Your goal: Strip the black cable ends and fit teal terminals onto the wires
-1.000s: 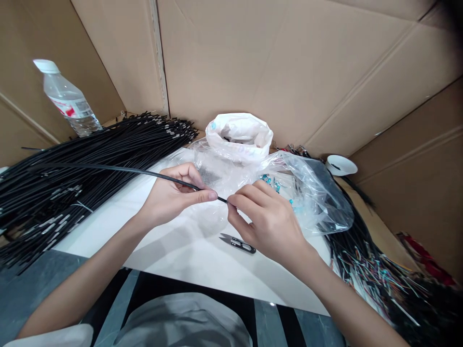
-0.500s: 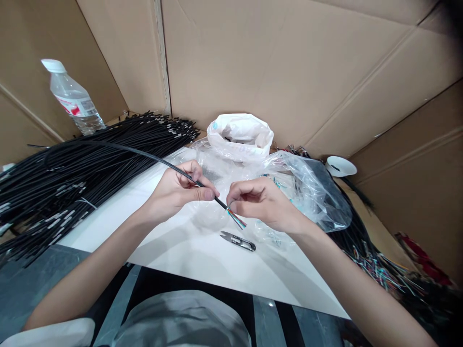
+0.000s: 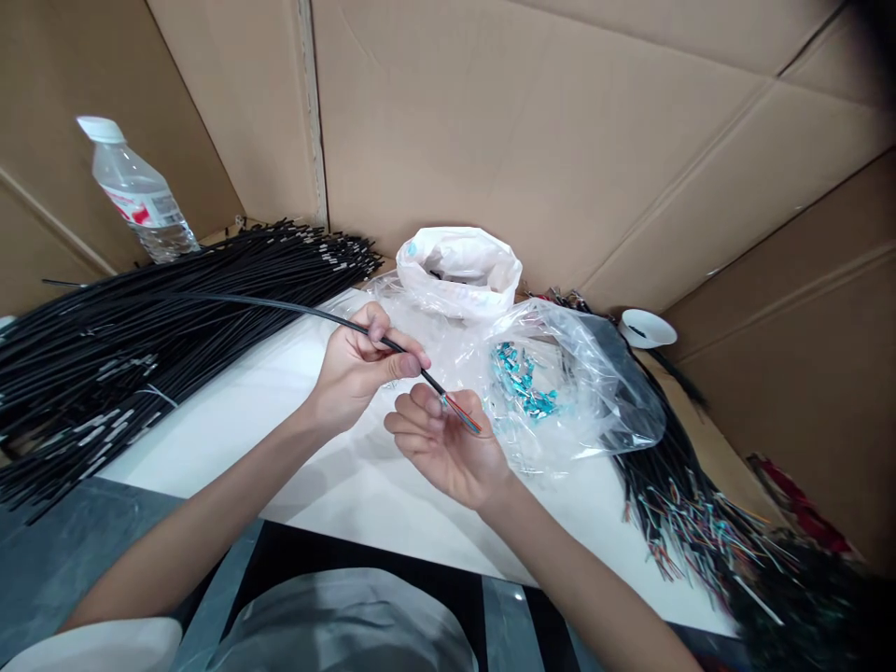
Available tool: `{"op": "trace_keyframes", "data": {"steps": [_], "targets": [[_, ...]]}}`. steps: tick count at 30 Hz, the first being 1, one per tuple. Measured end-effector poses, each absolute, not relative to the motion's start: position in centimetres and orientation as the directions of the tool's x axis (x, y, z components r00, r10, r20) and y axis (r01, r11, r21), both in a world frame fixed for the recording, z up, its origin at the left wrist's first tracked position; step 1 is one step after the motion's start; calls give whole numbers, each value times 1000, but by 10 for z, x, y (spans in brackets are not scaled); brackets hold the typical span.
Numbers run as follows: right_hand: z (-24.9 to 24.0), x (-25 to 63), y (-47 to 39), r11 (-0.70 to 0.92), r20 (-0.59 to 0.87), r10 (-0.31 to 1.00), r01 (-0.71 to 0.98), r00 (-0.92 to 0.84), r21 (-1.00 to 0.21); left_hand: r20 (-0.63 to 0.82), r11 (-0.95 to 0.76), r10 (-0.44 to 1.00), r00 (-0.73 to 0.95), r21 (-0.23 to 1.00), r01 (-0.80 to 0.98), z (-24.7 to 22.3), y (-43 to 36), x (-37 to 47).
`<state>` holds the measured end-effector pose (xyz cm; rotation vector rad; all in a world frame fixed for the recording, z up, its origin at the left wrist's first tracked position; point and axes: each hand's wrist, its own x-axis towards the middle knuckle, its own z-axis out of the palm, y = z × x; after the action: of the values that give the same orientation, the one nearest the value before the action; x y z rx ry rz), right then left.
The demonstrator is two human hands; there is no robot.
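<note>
Head view: above the white table (image 3: 329,490), our left hand (image 3: 360,369) clamps the black cable (image 3: 301,309); its bare wires (image 3: 463,414) cross our curled right hand (image 3: 452,455), whether pinched we cannot tell. Gripping near the stripped end should steady them.

Brown, creased cardboard back wall (image 3: 560,168) rises behind the white, flat-topped bench (image 3: 336,495). A brown cardboard left wall (image 3: 63,103) angles along the bench's left, a darker brown cardboard right wall (image 3: 798,373) along its right. A pale, upright cardboard seam (image 3: 313,112) stands behind the bench's left part. Blue-grey, marbled flooring (image 3: 133,523) appears below its near edge. Light casts soft shadows on the bench.
</note>
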<state>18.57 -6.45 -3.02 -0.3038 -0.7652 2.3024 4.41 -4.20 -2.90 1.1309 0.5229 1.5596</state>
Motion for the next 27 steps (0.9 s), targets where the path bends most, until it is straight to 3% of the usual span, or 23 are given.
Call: {"op": "trace_keyframes", "data": {"steps": [3, 5, 7, 9, 11, 12, 14, 17, 19, 23, 27], "targets": [[-38, 176, -69, -556, -8, 699, -537, -715, -635, 334, -291, 942, -12, 800, -524, -23, -41, 50], [-40, 179, -66, -451, -26, 769, -514, -638, -730, 325, -298, 945, -38, 806, -512, -18, -40, 50], [-34, 195, -56, -206, 17, 878, -410, -478, -888, 339, -323, 939, -54, 819, -475, -15, -38, 47], [-23, 222, -43, 143, 163, 937, -85, -309, -986, 352, -343, 934, -65, 830, -440, -14, -36, 43], [-9, 256, -29, 376, 333, 926, 377, -177, -847, 351, -347, 934, -68, 844, -410, -14, -35, 40], [-4, 272, -23, 391, 379, 913, 583, -150, -712, 344, -342, 936, -69, 852, -396, -15, -35, 39], [2, 300, -11, 259, 347, 933, 852, -98, -455, 325, -327, 943, -71, 866, -378, -16, -34, 38], [-5, 321, 3, 14, 180, 984, 995, 3, -96, 295, -298, 953, -68, 878, -374, -18, -34, 40], [-14, 324, 8, -63, 132, 990, 997, 57, 43, 287, -289, 956, -62, 883, -370, -18, -35, 41], [-23, 320, 9, -87, 171, 983, 990, 66, 115, 288, -292, 956, -64, 894, -340, -17, -36, 42], [-9, 312, -1, -24, 314, 949, 999, 35, -39, 284, -286, 957, -54, 904, -318, -15, -39, 41]]}}
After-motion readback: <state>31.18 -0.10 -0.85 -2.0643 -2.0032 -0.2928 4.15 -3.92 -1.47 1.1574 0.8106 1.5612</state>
